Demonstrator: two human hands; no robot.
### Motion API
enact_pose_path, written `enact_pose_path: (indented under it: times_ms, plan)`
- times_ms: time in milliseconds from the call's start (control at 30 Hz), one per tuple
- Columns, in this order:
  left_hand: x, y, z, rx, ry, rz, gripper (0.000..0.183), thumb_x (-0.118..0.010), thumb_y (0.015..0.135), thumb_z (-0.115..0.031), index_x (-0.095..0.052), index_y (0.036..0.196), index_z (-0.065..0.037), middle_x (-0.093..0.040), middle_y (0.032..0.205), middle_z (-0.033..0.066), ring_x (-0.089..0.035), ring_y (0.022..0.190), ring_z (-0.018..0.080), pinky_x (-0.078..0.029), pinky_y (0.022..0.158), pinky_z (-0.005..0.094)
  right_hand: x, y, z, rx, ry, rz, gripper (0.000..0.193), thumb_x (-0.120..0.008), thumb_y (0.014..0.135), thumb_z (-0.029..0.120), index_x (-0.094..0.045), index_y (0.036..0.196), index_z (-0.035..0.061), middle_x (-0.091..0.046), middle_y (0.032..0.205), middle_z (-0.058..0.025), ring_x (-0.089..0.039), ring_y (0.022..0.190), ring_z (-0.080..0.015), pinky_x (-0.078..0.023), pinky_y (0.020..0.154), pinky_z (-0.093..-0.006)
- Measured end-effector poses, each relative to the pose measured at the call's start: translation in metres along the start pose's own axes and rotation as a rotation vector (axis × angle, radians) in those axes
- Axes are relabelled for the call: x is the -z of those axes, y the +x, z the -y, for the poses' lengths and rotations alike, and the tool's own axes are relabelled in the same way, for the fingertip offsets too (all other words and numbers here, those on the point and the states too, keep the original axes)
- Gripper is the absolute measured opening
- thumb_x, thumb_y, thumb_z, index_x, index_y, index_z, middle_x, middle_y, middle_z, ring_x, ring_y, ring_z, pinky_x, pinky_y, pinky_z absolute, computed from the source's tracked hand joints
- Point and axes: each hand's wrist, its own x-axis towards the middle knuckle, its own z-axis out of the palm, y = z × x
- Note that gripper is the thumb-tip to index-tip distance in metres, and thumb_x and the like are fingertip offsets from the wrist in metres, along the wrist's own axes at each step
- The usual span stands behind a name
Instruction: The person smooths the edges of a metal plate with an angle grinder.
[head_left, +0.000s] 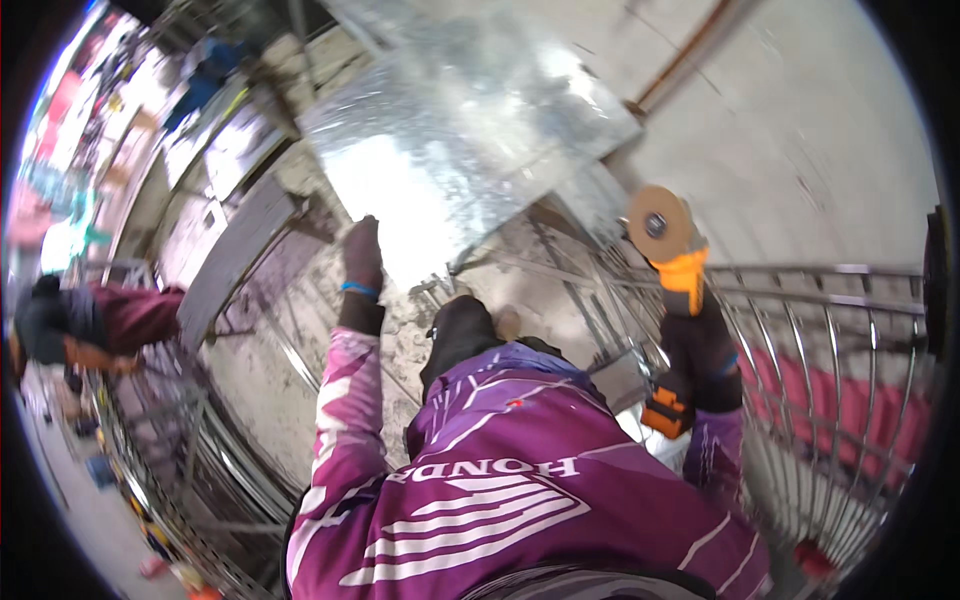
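A shiny silver metal sheet [470, 130] lies in front of me, slanting across a stand. My left hand [362, 250], in a dark glove, is closed at the sheet's near left edge; its fingers are partly hidden. On the right, my gloved right hand [697, 340] is wrapped round an orange and black angle grinder [683, 275]. The grinder's tan disc [657, 224] points up and away from me, to the right of the sheet and apart from it. A battery block sits at the tool's near end, beside my wrist.
A metal rack [830, 300] with curved bars stands close on my right, pink material behind it. Left of the sheet is a grey curved panel [235, 255]. Another person [75, 325] is at the far left. Metal bars [240, 470] lie at lower left.
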Motion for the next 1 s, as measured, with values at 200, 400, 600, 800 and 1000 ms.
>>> enact_pose_path:
  times_ms: [200,400,600,800,1000]
  plan:
    - [0.028,0.029,-0.045,-0.193,0.081,0.020,0.016,-0.058,0.096,-0.019,-0.059,0.094,-0.003,-0.060,0.089,0.0142,-0.059,0.087,0.0317,-0.049,0.077,0.0406,0.017,0.034,0.026,-0.006,0.013,0.056,0.046,-0.066,0.070,-0.008,-0.054,0.112,0.0069,-0.058,0.082,-0.0014,-0.060,0.060,-0.0136,-0.050,0.050,-0.0298]
    - [0.035,0.050,-0.031,0.327,-0.326,0.339,0.032,-0.043,0.104,-0.026,-0.060,0.101,0.000,-0.068,0.094,0.0150,-0.066,0.090,0.0222,-0.053,0.076,0.0345,0.011,0.078,0.041,0.100,-0.028,-0.001,0.047,-0.075,0.078,0.005,-0.054,0.119,0.0063,-0.061,0.089,-0.0011,-0.061,0.072,-0.0099,-0.052,0.059,-0.0284]
    - [0.033,0.018,0.036,0.666,-0.327,0.437,0.043,-0.040,0.107,-0.035,-0.062,0.103,0.003,-0.070,0.096,0.0126,-0.067,0.095,0.0193,-0.053,0.085,0.0350,0.009,0.111,0.079,-0.005,-0.394,-0.086,0.047,-0.070,0.072,0.000,-0.053,0.116,0.0026,-0.063,0.091,-0.0048,-0.061,0.074,-0.0144,-0.053,0.065,-0.0314]
    - [0.030,0.012,0.071,0.946,-0.497,0.162,0.047,-0.049,0.107,-0.036,-0.067,0.112,0.007,-0.070,0.104,0.0084,-0.061,0.101,0.0188,-0.045,0.095,0.0348,0.009,0.133,0.090,0.062,-0.511,-0.034,0.042,-0.068,0.074,-0.001,-0.054,0.114,0.0040,-0.062,0.091,-0.0055,-0.061,0.081,-0.0168,-0.053,0.072,-0.0342]
    - [0.063,-0.020,0.073,0.741,-0.334,0.072,0.041,-0.051,0.107,-0.029,-0.065,0.116,0.008,-0.069,0.111,0.0104,-0.060,0.101,0.0172,-0.046,0.096,0.0346,0.012,0.133,0.084,-0.137,0.001,0.056,0.044,-0.067,0.077,-0.007,-0.054,0.118,0.0062,-0.060,0.094,-0.0001,-0.060,0.081,-0.0125,-0.052,0.068,-0.0286]
